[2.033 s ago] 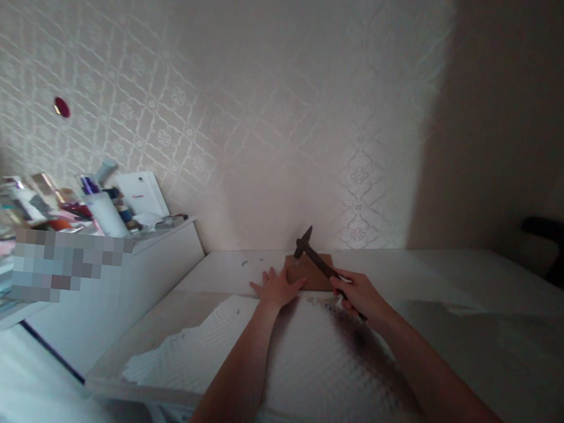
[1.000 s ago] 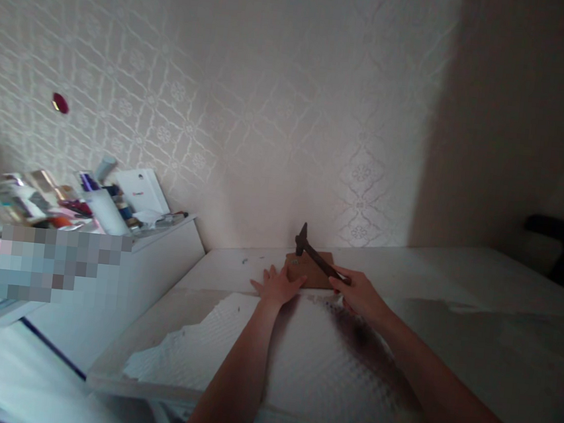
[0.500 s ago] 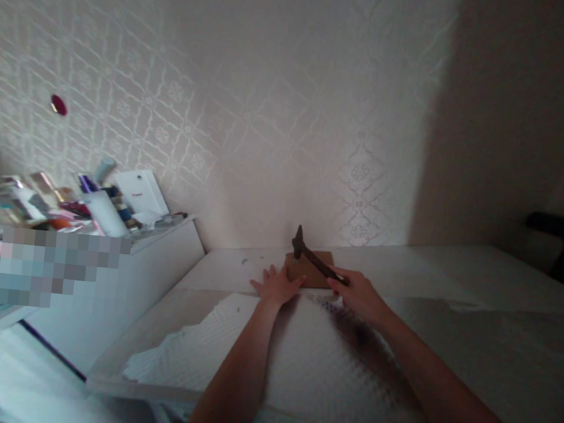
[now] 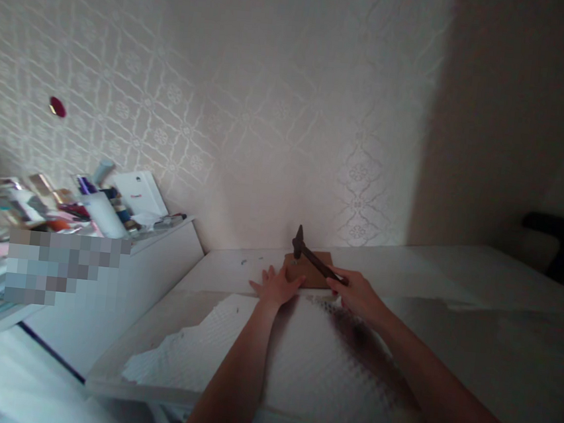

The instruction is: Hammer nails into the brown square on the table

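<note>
My right hand point(image 4: 358, 295) is closed round the handle of a dark hammer point(image 4: 310, 255), whose head stands just above the left end of a small brown wooden board point(image 4: 312, 271) on the white table point(image 4: 455, 281). A tiny pale thing, maybe a nail, shows under the hammer head; I cannot make it out. My left hand point(image 4: 275, 287) rests at the board's left edge, fingers together and pointing away, the thumb against the wood.
A white textured mat point(image 4: 248, 354) lies on the table under my forearms. A lower white cabinet point(image 4: 121, 276) at the left carries several bottles and boxes point(image 4: 108, 205). Patterned wallpaper point(image 4: 247, 102) rises behind. A dark chair arm point(image 4: 559, 231) shows at far right.
The hammer head has dipped slightly, from raised over the board's left end to just above it. My left hand has stayed at the board's edge.
</note>
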